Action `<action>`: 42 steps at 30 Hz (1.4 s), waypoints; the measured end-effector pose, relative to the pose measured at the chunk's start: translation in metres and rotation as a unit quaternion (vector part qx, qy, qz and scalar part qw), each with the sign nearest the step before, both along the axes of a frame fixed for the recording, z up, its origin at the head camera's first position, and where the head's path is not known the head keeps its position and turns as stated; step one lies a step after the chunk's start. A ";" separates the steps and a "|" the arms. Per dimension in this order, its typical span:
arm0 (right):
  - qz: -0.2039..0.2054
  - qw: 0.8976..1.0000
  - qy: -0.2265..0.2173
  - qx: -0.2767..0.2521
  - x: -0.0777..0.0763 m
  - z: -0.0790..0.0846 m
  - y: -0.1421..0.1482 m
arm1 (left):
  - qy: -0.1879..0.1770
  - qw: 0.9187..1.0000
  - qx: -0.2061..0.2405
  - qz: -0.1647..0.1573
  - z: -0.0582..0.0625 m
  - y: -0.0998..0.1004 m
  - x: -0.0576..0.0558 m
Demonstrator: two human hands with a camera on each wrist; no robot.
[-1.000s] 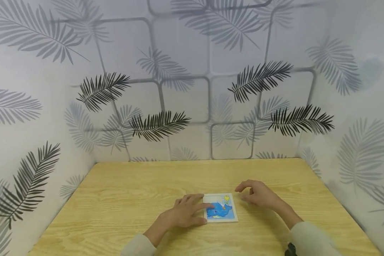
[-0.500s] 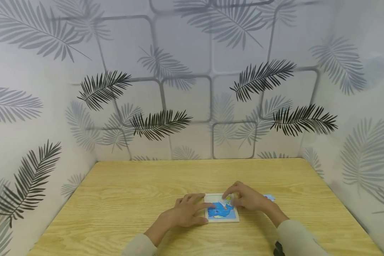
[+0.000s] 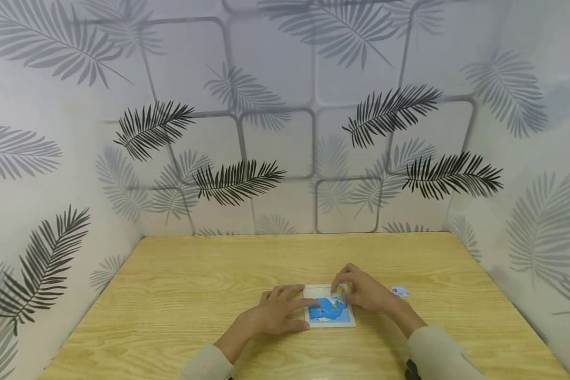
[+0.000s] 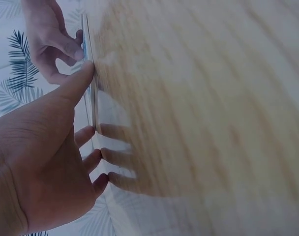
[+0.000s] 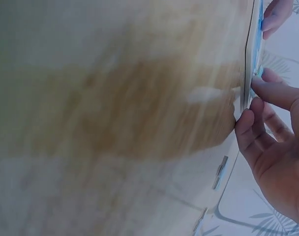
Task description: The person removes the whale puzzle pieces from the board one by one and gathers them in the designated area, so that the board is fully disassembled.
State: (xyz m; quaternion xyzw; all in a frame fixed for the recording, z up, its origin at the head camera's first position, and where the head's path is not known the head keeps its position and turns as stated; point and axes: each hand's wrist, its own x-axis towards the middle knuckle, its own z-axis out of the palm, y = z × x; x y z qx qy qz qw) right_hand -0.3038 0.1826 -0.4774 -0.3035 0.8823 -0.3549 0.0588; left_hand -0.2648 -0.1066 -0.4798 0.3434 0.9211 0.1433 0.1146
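A small square jigsaw puzzle with a blue whale (image 3: 325, 312) lies in a white frame (image 3: 332, 325) on the table. My left hand (image 3: 275, 315) rests at its left side, index finger laid on the whale and thumb at the near left corner. In the left wrist view the left hand (image 4: 46, 157) has its other fingertips down on the tabletop. At the puzzle's far right corner, my right hand (image 3: 364, 291) pinches a jigsaw piece with a yellow sun (image 3: 340, 292) between thumb and fingers. Those fingers partly cover the piece.
A loose blue and pink jigsaw piece (image 3: 400, 291) lies right of the right forearm. In the right wrist view, two flat pieces lie apart on the table, one nearer (image 5: 220, 172) and one farther (image 5: 199, 222). A leaf-patterned wall (image 3: 275, 200) borders the wooden table (image 3: 195, 274).
My right hand has moved left from beside the frame to the sun piece and taken hold of it. The loose piece has come into sight. My left hand has stayed in place.
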 end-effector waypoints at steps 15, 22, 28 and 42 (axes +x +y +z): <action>-0.028 0.999 0.021 0.025 0.002 0.000 -0.004 | -0.003 1.000 0.002 -0.003 0.003 0.000 0.003; -0.036 0.998 0.024 0.037 0.002 0.001 -0.005 | -0.008 1.000 0.010 -0.005 -0.006 -0.001 -0.003; -0.042 0.997 0.039 0.046 0.001 0.001 -0.001 | -0.001 1.000 0.019 -0.001 -0.018 -0.003 -0.010; -0.106 0.994 0.029 -0.008 0.006 0.005 0.057 | 0.006 1.000 0.023 -0.004 -0.026 -0.003 -0.014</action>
